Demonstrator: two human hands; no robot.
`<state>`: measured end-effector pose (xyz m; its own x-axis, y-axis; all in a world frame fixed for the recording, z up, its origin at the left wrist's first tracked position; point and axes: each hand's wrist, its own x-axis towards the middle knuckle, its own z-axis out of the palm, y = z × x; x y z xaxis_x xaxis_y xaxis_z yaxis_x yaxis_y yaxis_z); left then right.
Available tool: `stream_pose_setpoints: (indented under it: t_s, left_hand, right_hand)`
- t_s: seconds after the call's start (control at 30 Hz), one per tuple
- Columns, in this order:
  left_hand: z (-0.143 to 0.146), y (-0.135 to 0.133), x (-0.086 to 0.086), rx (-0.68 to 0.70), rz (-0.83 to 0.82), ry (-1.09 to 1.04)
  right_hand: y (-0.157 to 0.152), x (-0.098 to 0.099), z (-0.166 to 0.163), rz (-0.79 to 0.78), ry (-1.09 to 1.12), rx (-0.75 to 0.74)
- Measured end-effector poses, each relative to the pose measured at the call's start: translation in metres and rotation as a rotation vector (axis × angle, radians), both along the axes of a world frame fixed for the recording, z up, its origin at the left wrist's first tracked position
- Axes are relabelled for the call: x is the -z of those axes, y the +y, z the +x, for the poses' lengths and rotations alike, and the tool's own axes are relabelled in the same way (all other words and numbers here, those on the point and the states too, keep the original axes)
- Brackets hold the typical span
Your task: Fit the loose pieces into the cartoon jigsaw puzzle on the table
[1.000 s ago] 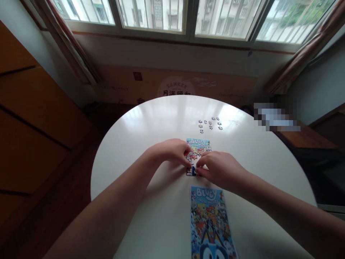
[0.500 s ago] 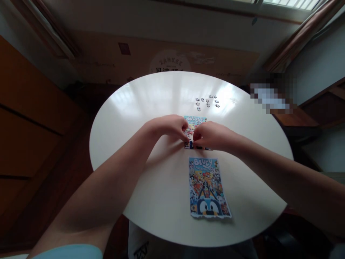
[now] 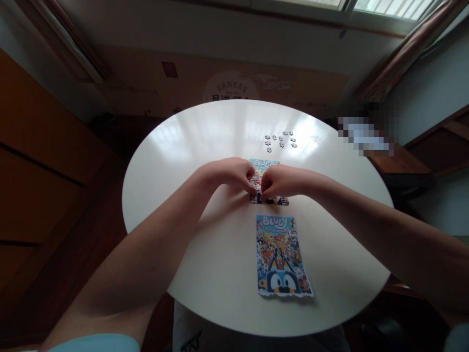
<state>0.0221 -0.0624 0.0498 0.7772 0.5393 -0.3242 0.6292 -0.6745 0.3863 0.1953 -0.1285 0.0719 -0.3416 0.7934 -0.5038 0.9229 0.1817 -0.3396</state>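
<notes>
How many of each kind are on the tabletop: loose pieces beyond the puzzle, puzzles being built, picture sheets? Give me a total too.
Loose pieces: 10
Puzzle being built: 1
Picture sheet: 1
Total: 12

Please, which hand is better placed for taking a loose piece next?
Probably the right hand: the loose pieces lie almost straight beyond it, while the left hand is farther to the left, by the left edge of the puzzle.
</notes>
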Motion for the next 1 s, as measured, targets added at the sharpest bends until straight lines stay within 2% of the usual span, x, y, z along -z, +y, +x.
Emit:
stream_pose_setpoints:
  t_s: [0.5, 0.73, 0.9, 1.0]
  left_hand:
    - [-0.002, -0.002, 0.0, -0.01, 0.005, 0.004]
    - [-0.003, -0.001, 0.002, -0.012, 0.019, 0.004]
    - [-0.003, -0.003, 0.001, -0.027, 0.004, -0.003]
    - [-0.007, -0.002, 0.0, -0.039, -0.045, -0.038]
  right_hand:
    - [0.007, 0.009, 0.008, -0.084, 0.132, 0.032]
    - [0.012, 0.012, 0.029, -0.277, 0.378, 0.088]
    - [0.012, 0.005, 0.061, -0.261, 0.587, 0.302]
    - [0.011, 0.009, 0.076, -0.213, 0.71, 0.414]
